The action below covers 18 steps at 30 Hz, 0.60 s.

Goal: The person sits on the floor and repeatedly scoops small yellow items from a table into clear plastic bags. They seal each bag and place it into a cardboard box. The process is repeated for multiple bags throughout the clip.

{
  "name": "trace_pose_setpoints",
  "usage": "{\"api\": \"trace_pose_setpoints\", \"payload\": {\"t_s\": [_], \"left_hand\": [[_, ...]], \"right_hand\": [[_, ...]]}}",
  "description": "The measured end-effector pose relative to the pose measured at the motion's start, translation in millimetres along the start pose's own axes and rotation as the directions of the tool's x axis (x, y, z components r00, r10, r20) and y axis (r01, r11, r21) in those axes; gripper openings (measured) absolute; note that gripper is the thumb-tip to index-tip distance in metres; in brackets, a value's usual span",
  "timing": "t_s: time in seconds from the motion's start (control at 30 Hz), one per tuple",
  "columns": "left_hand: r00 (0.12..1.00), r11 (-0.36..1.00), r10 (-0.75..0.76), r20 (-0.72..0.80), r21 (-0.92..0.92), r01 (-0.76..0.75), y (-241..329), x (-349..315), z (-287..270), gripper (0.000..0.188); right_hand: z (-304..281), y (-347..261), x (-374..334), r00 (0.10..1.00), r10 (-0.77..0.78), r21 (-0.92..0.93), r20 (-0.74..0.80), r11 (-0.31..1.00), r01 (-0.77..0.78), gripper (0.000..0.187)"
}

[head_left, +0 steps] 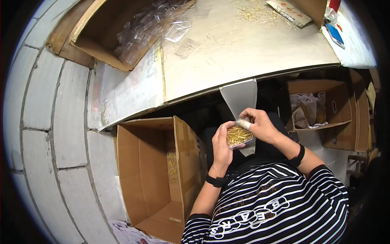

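Observation:
My left hand [221, 147] is wrapped round the side of a small clear plastic box [243, 143], held above my lap. Thin gold-coloured wire pins [238, 135] fill the box in a tangled heap. My right hand [260, 125] is closed at the box's far edge, fingers bent together over the pins. A white wrap [243, 123] covers one of its fingers. Whatever lies between those fingertips is too small and hidden to make out. Both wrists carry dark bands.
Ahead is a pale worktop [248, 51] with scattered gold pins. A cardboard box of clear plastic cases [142, 32] lies at its left. An open carton [152, 175] stands by my left side, another carton [321, 101] under the worktop at right. A blue phone-like object [334, 34] lies far right.

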<state>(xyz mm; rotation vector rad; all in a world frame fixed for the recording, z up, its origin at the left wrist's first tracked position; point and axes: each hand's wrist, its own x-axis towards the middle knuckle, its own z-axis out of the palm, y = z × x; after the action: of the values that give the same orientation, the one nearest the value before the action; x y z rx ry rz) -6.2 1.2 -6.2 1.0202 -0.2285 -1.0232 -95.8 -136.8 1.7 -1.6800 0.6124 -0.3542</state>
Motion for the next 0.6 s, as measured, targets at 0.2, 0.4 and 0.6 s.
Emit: {"api": "trace_pose_setpoints", "payload": {"t_s": [0.2, 0.4, 0.6], "left_hand": [[0.999, 0.999, -0.023, -0.027, -0.033, 0.022, -0.4, 0.2, -4.5, 0.041], [1.0, 0.999, -0.028, -0.012, -0.027, 0.028, 1.5, 0.5, -5.2, 0.042], [0.999, 1.0, -0.009, -0.034, 0.007, 0.009, 1.2, -0.3, 0.1, 0.043]], "right_hand": [[-1.9, -1.1, -4.3, 1.0, -0.002, 0.047, 0.002, 0.999, 0.002, 0.016], [-16.3, -3.3, 0.0, 0.952, -0.307, -0.146, -0.013, 0.942, 0.302, 0.019], [-11.6, -16.2, -0.5, 0.916, -0.386, -0.421, 0.112, 0.816, 0.396, 0.023]]}}
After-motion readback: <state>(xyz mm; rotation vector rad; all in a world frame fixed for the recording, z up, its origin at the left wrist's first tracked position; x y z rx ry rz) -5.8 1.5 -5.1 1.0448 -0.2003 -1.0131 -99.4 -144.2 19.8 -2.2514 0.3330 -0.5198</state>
